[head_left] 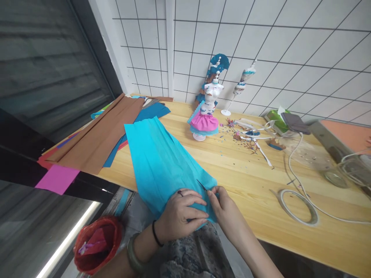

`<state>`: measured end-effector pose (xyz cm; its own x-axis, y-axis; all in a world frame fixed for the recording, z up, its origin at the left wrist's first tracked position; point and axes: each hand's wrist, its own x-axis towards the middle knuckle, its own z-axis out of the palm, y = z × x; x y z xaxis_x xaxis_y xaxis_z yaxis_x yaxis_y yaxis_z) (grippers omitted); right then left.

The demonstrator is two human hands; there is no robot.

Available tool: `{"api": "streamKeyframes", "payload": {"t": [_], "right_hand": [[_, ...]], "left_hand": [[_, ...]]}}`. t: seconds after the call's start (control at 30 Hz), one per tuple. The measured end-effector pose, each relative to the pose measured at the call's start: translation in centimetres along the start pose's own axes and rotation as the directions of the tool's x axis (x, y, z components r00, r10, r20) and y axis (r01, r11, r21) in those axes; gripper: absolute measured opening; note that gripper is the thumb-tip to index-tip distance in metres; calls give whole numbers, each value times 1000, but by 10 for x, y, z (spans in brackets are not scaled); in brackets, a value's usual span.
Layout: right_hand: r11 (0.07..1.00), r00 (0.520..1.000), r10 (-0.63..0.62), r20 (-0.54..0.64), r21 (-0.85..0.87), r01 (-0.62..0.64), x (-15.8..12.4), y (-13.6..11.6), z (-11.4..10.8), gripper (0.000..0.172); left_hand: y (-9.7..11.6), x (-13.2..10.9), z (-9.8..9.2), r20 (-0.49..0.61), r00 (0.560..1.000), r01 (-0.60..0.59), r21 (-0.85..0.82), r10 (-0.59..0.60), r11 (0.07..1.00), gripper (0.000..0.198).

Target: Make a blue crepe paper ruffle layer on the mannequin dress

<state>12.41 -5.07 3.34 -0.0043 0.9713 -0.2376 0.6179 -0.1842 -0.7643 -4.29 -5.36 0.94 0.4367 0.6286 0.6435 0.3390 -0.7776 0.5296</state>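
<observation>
A large sheet of turquoise crepe paper [162, 154] lies slanting across the table, its near end reaching over the front edge. My left hand [184, 212] is on that near end, fingers together over the sheet, holding it; the thumb is hidden. Close beside it, my right hand [224, 204] is closed at the sheet's right corner. From its fingers a thin, dark pair of scissors [202, 185] points up and left over the paper; the handles are out of sight in the hand.
Small dress-form mannequins stand at the back, one with a pink skirt [204, 122]. Brown paper [101, 133] and other coloured sheets are piled left. Paper scraps [249, 144], a tape roll [298, 207] and a white cable [327, 216] lie right. A red bin [114, 251] stands below.
</observation>
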Motion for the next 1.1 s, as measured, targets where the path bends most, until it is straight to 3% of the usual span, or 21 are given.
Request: {"api": "streamKeyframes", "payload": {"t": [0.57, 0.93, 1.1], "right_hand": [[999, 998, -26, -52, 31, 27, 4, 3, 3, 23], [998, 1000, -14, -24, 60, 15, 4, 2, 2, 25], [998, 999, -27, -19, 57, 28, 6, -2, 1, 26]], "left_hand": [[0, -1, 0, 16, 1000, 17, -8, -17, 1000, 11], [-1, -2, 0, 27, 999, 27, -17, -26, 999, 11], [-2, -1, 0, -17, 1000, 11, -45, -11, 999, 10]]}}
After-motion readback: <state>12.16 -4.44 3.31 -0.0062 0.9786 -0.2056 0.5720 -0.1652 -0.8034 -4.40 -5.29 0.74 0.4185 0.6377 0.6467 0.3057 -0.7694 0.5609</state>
